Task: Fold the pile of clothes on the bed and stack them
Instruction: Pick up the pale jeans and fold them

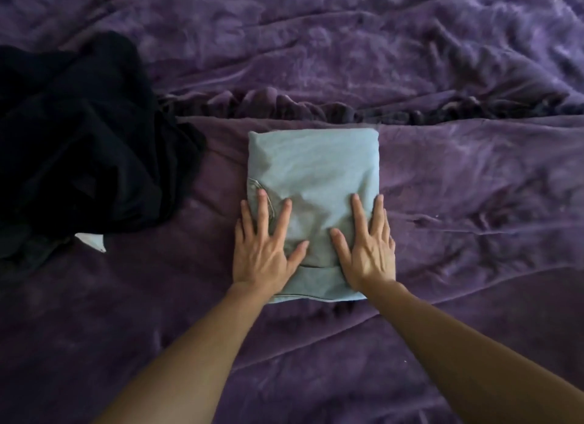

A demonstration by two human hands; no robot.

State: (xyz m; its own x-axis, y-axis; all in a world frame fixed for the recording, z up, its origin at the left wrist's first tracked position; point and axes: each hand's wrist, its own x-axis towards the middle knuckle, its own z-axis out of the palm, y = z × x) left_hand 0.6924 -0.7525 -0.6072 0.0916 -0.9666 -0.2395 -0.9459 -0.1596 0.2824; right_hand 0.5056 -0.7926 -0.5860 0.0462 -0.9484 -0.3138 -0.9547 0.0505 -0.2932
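A light blue garment (313,170), folded into a neat rectangle, lies in the middle of the purple bed. My left hand (264,246) presses flat on its near left part with the fingers spread. My right hand (368,246) presses flat on its near right part, fingers straight. A heap of unfolded black clothes (79,145) lies to the left, apart from the folded piece.
The bed is covered by a rumpled purple plush blanket (458,218), with a bunched ridge (316,107) just beyond the folded garment. A small white piece of cloth (93,242) pokes out from under the black heap.
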